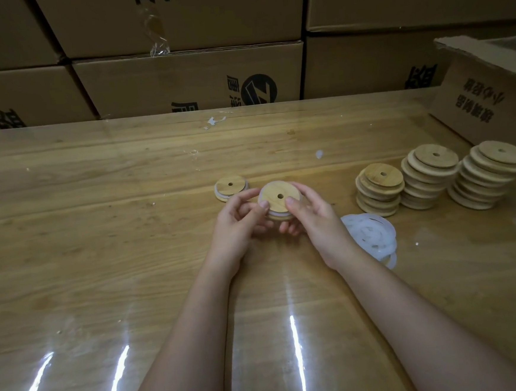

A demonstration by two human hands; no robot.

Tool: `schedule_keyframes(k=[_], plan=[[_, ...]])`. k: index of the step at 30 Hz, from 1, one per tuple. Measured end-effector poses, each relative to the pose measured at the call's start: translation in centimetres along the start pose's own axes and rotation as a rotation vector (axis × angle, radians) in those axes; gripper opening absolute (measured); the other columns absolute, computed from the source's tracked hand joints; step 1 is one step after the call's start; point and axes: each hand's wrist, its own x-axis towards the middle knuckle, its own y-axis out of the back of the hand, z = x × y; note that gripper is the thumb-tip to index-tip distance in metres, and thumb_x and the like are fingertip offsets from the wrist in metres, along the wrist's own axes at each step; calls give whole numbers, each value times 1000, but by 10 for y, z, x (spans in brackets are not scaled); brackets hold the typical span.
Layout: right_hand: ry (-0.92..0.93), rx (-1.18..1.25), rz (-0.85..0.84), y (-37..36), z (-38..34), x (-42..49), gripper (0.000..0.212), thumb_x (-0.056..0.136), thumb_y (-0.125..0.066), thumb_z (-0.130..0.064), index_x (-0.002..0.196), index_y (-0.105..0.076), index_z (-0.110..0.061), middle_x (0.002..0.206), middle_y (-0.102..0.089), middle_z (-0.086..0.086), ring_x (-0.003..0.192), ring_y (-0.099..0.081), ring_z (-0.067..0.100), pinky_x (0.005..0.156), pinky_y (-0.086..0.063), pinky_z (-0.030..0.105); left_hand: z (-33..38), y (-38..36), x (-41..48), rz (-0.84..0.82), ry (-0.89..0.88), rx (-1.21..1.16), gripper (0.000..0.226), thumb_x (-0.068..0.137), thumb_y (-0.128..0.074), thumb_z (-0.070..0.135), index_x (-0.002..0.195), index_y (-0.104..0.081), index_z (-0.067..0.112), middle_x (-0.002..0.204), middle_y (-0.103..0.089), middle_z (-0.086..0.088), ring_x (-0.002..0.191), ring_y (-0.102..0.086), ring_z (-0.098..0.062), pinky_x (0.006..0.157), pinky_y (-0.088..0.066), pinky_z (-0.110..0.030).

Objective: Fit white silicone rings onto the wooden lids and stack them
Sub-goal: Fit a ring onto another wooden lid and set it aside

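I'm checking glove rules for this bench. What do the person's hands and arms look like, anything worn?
The left hand and right hand wear no gloves, and no ring, watch or bracelet shows. The left forearm and right forearm are uncovered down to the frame's edge, with no sleeve in view.

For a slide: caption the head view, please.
Left hand and right hand hold a wooden lid with white ring near three lid stacks.

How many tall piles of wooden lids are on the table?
3. They stand in a row on the right side of the table: the shortest pile leftmost, the middle pile, and the last pile beside the cardboard box. None looks hidden.
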Motion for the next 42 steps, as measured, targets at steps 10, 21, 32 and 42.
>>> schedule_keyframes(k=[10, 21, 32, 42], plan=[[33, -64, 170, 2, 6, 4, 25, 96, -52, -19, 121, -55, -18, 72, -67, -10, 57, -56, 1, 56, -47, 18, -2, 2, 2, 107, -22, -31, 14, 92, -56, 6, 103, -62, 12, 83, -68, -4, 64, -61, -7, 58, -50, -20], [42, -17, 79, 0, 3, 3, 21, 94, -54, -18, 114, -55, -25, 69, -67, -7, 58, -57, 2, 57, -48, 16, -13, -2, 2, 91, -277, 587, 72, 70, -81, 28, 132, -49, 12, 123, -53, 2, 98, -57, -6, 73, -40, -3], [59, -51, 51, 0, 5, 4, 15, 98, -47, -24, 111, -54, -29, 66, -68, -3, 59, -57, 4, 56, -47, 16, 1, 21, 24, 420, -142, 578, 62, 70, -81, 32, 123, -58, 10, 114, -49, -2, 95, -57, -11, 84, -40, -14], [59, -112, 44, 2, 6, 3, 14, 99, -46, -24, 102, -59, -26, 68, -66, -2, 60, -56, 5, 58, -46, 16, -8, 36, 66, 499, -30, 885, 68, 72, -72, 53, 126, -56, 15, 123, -50, -12, 121, -43, -31, 104, -35, -40]])
